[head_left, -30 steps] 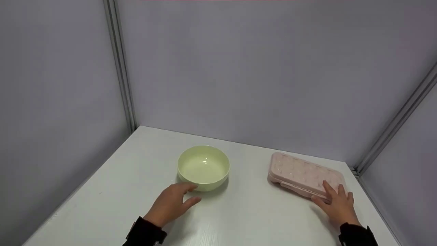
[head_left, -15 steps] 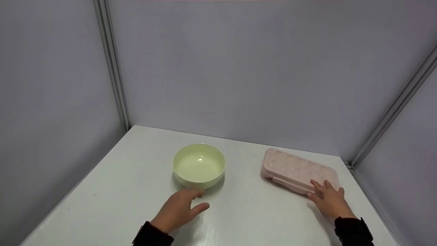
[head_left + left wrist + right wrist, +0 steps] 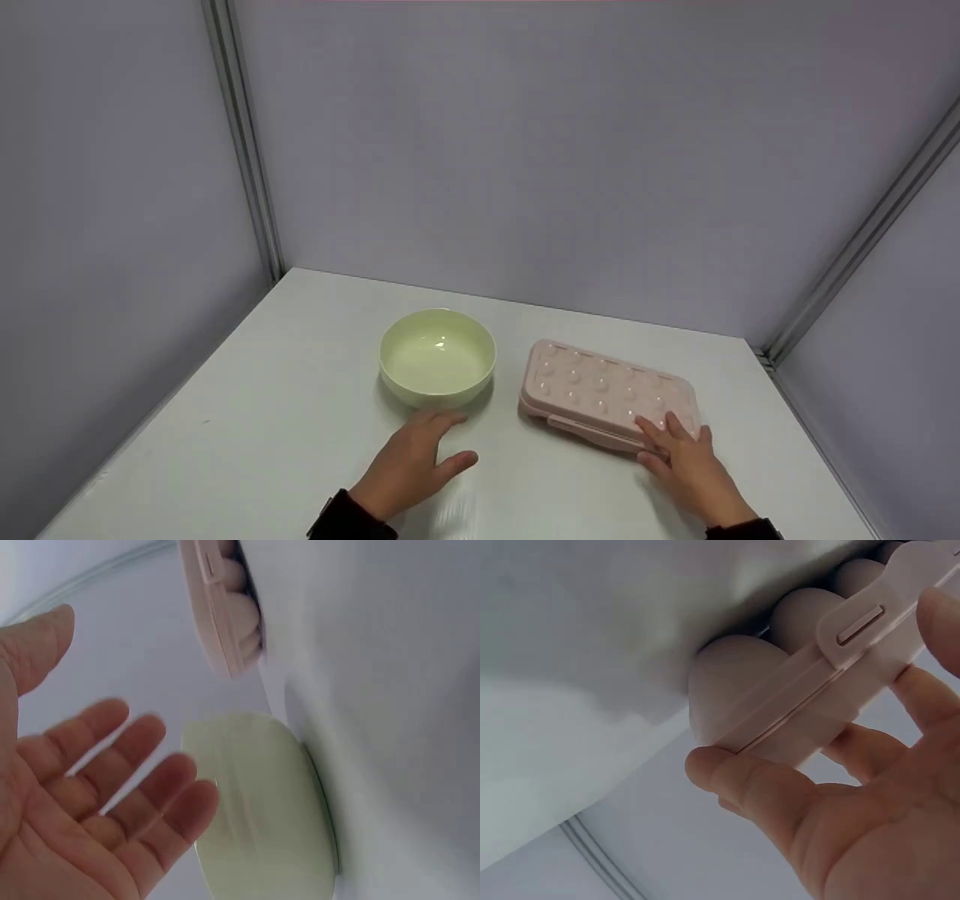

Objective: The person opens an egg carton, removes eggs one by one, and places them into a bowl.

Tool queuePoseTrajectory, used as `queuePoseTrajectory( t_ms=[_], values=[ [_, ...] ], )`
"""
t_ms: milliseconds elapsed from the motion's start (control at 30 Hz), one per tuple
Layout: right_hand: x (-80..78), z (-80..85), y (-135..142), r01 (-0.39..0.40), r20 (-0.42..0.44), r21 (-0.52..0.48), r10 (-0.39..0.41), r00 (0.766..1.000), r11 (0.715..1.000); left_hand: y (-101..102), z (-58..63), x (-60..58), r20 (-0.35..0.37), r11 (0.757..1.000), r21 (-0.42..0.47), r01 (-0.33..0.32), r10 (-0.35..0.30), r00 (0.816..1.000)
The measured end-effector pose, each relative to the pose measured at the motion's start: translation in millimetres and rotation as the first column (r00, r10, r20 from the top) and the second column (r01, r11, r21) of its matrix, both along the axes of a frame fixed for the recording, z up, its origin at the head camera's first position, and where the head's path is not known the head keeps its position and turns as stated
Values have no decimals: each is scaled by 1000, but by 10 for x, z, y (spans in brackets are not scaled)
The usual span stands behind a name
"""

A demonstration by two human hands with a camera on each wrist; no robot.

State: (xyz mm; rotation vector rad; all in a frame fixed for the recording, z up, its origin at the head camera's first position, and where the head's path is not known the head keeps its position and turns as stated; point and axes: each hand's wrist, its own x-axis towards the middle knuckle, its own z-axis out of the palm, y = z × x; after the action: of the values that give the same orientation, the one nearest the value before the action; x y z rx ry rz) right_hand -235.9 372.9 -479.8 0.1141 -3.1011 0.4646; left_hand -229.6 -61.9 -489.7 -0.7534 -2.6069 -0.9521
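Note:
A pink plastic egg box (image 3: 600,386), its lid dotted with round bumps, lies on the white table right of a pale green bowl (image 3: 437,356). At the box's right end my right hand (image 3: 694,472) rests with fingers spread over the lid and end, the thumb by the front side. The right wrist view shows fingertips touching the end of the egg box (image 3: 780,709), which has rounded cups underneath and a front latch. My left hand (image 3: 412,465) is just in front of the bowl, fingers loose; the left wrist view shows nothing in its palm.
The white table (image 3: 285,420) is bounded by a grey back wall (image 3: 510,150) and side walls. Metal corner posts (image 3: 244,135) stand at the back corners. Dark cuffs cover both wrists.
With my right hand on it, the egg box has slid left, nearer the bowl. My left hand has shifted slightly right and away from the bowl's side. The bowl appears to stay put.

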Motion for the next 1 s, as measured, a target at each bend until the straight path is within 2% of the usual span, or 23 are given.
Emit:
queuePoseTrajectory(
  t_ms=[67,167,233,367,433,533,600,667,733,800,833,900,1000],
  values=[
    [58,15,-128,-18,4,14,18,1000,1000,54,-19,27,38,1000,25,-3,2,999],
    [140,33,-323,-23,35,16,22,999,1000,136,-34,69,164,998,65,-5,-6,986],
    [196,42,-444,-32,57,13,31,998,999,181,-43,93,269,995,99,-12,-15,963],
    [290,72,-606,-63,86,-6,64,994,998,268,-79,92,405,985,172,-12,-59,912],
    [304,96,-637,-72,95,-22,74,993,997,322,-105,65,434,976,219,4,-101,895],
    [293,123,-655,-68,79,-1,68,995,998,410,-132,-12,448,954,298,15,-153,881],
    [276,126,-657,-63,52,23,62,997,998,460,-141,-82,459,939,345,-7,-162,874],
    [258,118,-651,-60,28,43,59,998,997,498,-141,-153,490,924,378,-53,-151,858],
    [244,113,-635,-61,22,41,60,998,997,524,-137,-211,528,910,402,-99,-143,837],
    [231,118,-618,-56,32,15,55,998,998,540,-142,-249,555,906,403,-130,-129,821],
    [232,120,-603,-53,37,-1,53,998,999,544,-141,-258,576,900,412,-143,-136,806],
    [241,132,-581,-43,49,-31,44,998,999,542,-146,-256,607,890,428,-156,-156,779],
    [269,131,-593,-45,22,-53,46,999,998,532,-163,-224,647,886,434,-165,-179,741]
  ],
)
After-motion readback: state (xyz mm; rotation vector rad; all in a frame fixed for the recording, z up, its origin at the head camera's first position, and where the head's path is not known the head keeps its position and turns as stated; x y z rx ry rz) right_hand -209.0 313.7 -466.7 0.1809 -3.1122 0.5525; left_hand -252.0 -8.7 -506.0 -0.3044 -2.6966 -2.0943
